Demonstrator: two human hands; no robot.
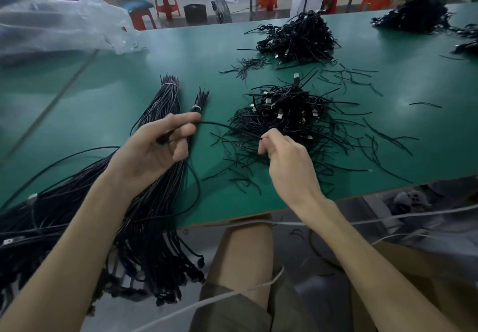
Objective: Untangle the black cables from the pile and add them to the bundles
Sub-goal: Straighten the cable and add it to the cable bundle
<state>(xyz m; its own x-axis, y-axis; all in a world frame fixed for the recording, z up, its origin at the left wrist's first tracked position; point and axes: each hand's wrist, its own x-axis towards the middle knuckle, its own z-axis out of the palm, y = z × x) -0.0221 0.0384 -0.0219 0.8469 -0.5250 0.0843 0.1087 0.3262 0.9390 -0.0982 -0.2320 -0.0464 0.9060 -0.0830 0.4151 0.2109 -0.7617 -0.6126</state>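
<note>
Hands share one black cable [222, 124]. The left hand [160, 148], fingers curled, grips the cable's near end, with a dark lump, perhaps a plug, against the palm. The right hand [282, 155], at its 3 o'clock, pinches the same cable between thumb and forefinger at the near edge of the pile [287, 117]. Between them the cable runs in a shallow arc above the bench [129, 73], and a slack loop hangs from the left hand toward 6 o'clock.

This looks like the drawing-out step: one cable is being freed from the tangle, which lies at 12 to 1 o'clock of the right hand. The next move probably calls for a steady pull toward 9 o'clock, with the right hand sliding along to shed crossing strands. The freed cable would then be laid beside the large bundle [165, 104], which lies under and beyond the left hand. A small bundle [199, 101] lies just beside it at 1 o'clock, and both are tied with a pale band.

Silver plugs buried in the pile could snag, and loose strands [248, 64] litter the bench around it. A second pile [297, 37] sits farther off at 12 o'clock, a third pile [416, 16] at 2 o'clock and a clear plastic bag [59, 24] at 10 o'clock. A white cord [232, 293] crosses the person's lap at 6 o'clock.
</note>
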